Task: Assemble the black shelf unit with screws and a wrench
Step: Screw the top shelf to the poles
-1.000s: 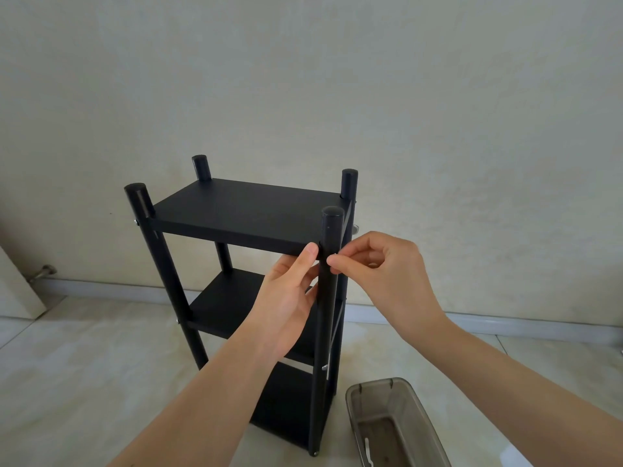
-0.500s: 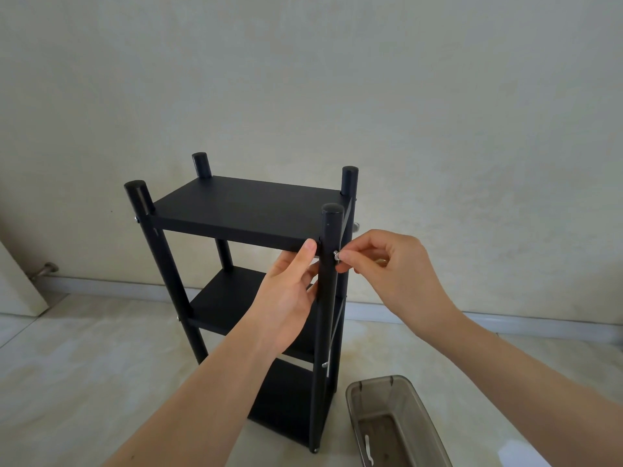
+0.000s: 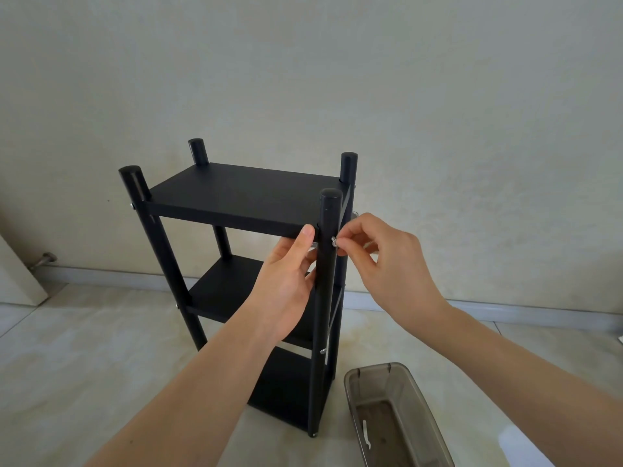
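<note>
A black shelf unit (image 3: 242,197) with three boards and four round posts stands upright on the floor. My left hand (image 3: 286,281) reaches under the top board at the near right post (image 3: 328,264), thumb pressed on the board's front edge. My right hand (image 3: 387,261) pinches a small silver screw (image 3: 333,241) against that post's right side, just below the top board. Further silver screws show on the posts lower down and at the left. A pale wrench-like tool (image 3: 365,433) lies in the tray.
A translucent grey tray (image 3: 421,396) sits on the tiled floor to the right of the shelf's base. A plain wall and skirting run behind. At the far left stands a pale door panel (image 3: 17,271) with a metal stopper (image 3: 43,259).
My right hand has moved slightly right and up, and the silver screw's head now shows at the post. The left hand and shelf have barely shifted.
</note>
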